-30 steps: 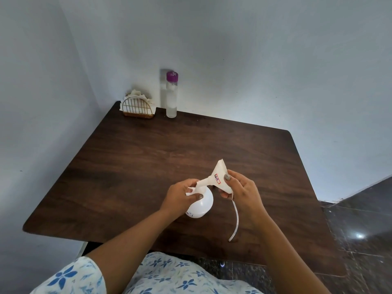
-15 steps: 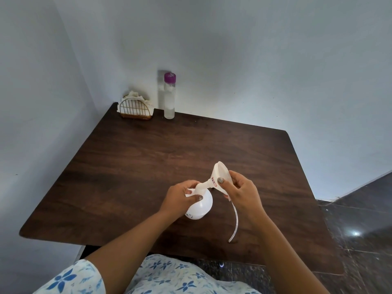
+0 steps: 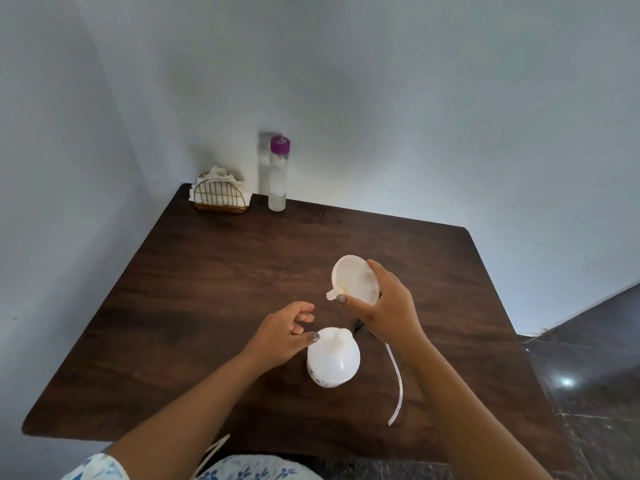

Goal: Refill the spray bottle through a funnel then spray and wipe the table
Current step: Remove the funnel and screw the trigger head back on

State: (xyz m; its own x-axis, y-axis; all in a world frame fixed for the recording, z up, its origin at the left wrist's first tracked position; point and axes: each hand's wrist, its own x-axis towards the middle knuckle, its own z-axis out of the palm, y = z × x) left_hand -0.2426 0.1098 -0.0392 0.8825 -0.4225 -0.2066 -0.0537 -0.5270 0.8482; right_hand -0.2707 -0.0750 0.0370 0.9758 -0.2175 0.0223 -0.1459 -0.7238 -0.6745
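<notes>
Right hand [image 3: 388, 306] grips the white funnel [image 3: 353, 278] by its rim, thumb across the edge, held in the air above and behind the spray bottle [image 3: 334, 362], not touching it. Left hand [image 3: 280, 337] is loose and half open with nothing held, thumb tip touching the bottle's shoulder; the bottle stands upright, neck uncapped, near the front middle of the table [image 3: 207, 289]. Dip tube [image 3: 397, 386] lies just right of it, its top end hidden under the right hand, probably the spray head; water bottle [image 3: 278, 174] and napkin holder [image 3: 220, 197] stand at the far corner.
</notes>
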